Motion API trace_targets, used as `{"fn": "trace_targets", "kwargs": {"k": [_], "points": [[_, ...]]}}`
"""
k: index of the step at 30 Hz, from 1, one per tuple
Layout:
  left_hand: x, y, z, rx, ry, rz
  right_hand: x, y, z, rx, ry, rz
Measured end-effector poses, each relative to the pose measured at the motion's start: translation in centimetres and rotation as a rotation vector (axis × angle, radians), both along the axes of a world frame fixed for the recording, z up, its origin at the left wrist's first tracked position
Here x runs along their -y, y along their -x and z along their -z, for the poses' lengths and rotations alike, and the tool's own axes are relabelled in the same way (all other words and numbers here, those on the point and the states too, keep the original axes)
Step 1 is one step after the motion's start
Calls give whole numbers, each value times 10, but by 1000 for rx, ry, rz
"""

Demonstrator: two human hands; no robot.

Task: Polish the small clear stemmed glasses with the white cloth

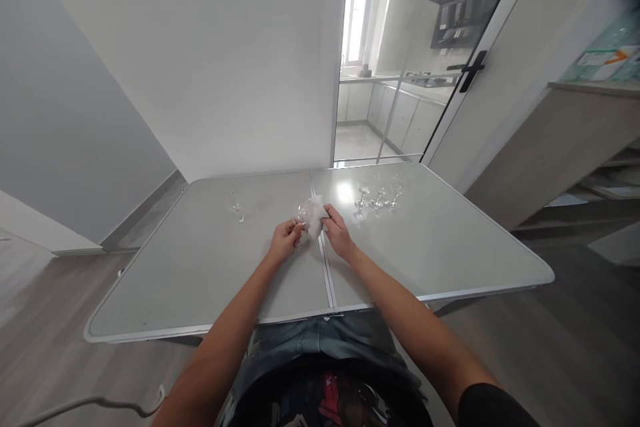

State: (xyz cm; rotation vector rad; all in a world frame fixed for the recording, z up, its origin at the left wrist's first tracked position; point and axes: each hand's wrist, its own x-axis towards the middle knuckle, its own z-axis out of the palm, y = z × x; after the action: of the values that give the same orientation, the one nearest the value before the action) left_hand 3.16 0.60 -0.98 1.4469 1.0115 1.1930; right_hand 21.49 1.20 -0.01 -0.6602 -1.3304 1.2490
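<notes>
Over the middle of the folding table (pixel 440 250), my left hand (pixel 287 237) is closed on a clear stemmed glass (pixel 303 211), apparently by its stem. Pinched in my right hand (pixel 337 228) is a white tissue (pixel 316 215), pressed against the side of the glass's bowl. The tissue covers part of the glass. To the right stand several clear stemmed glasses (pixel 379 199) in a close group. Another clear glass (pixel 235 205) is on the left part of the table, faint against the grey top.
A white wall (pixel 260 67) rises behind the table. At the back right is a glass door with a black handle (pixel 473 71), and a kitchen shows through it. Wooden shelves (pixel 565 127) holding various items stand at the right. A white cable (pixel 100 401) lies at the lower left.
</notes>
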Motion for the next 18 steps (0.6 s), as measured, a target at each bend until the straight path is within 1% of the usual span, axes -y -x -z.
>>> {"fn": "trace_targets", "kwargs": {"k": [3,5,7,9,11,13,15,18], "points": [[-1,0,4,-102,-4,-38,4,5,0,276,-369,92],[-1,1,5,-229,-57,-65,5,5,-2,462,-586,133],[1,3,4,-408,-142,-104,5,3,-5,634,-760,159],[3,4,3,-617,-230,-144,4,1,-7,768,-880,174],[5,5,1,-830,-289,-164,5,-1,-7,854,-945,194],[7,6,0,-1028,-327,-144,5,0,-6,910,-962,210],[8,8,0,-1192,-371,-107,6,2,-3,948,-929,221],[7,10,0,-1352,-457,-52,5,6,1,974,-803,229]]}}
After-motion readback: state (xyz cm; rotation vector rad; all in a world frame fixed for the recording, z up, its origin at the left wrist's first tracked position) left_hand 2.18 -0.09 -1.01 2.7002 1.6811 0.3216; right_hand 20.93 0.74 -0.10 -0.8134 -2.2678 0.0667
